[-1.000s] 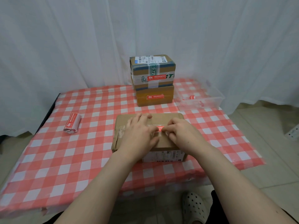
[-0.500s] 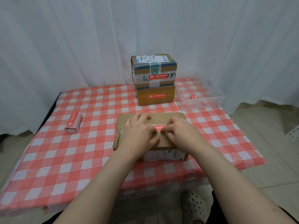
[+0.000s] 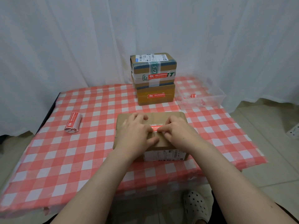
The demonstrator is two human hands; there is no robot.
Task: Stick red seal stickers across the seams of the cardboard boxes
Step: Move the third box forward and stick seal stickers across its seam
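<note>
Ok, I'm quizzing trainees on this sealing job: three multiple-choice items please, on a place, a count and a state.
1. The sticker roll lies: A) left of the near box B) in the bin C) atop the stack
2. Boxes stacked at the back: A) one B) two C) four
3. The near box's red sticker is: A) flat on top B) hanging off C) on the floor
Answers: 1A, on the cloth there; 2B, upper box on lower box; 3A, left hand and right hand touch it.
</note>
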